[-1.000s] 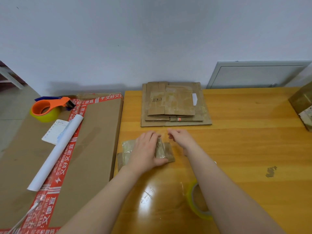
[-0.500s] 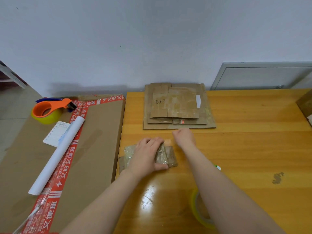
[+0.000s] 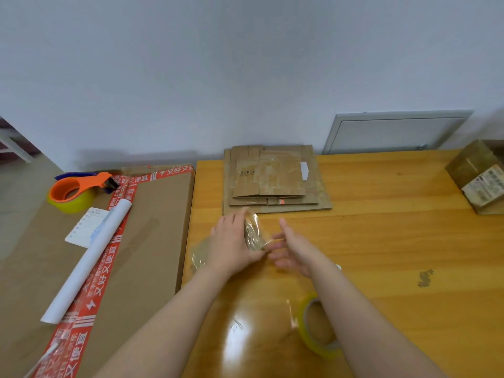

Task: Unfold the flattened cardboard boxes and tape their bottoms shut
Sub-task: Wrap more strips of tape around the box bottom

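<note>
- My left hand [image 3: 234, 244] grips a small flat box [image 3: 253, 236], thumb under it and fingers curled over the top. The box is brown and shiny with tape. It is tipped up on its edge, in the middle of the frame.
- My right hand [image 3: 294, 249] is just beside the box on the right. Its fingers are straight and spread and hold nothing. It is blurry, so I cannot tell if the fingertips touch the box.
- A pile of flat boxes [image 3: 275, 181] lies just above my hands, at the far edge of the table [image 3: 395, 241].
- A yellow tape roll [image 3: 319, 334] lies flat on the table by my right arm, low in the frame.
- A taped-up box [image 3: 480, 175] sits at the right edge.
- On the left is a big brown box [image 3: 152, 227]. On it lie a white paper roll [image 3: 90, 257] and an orange tape gun [image 3: 76, 189].
</note>
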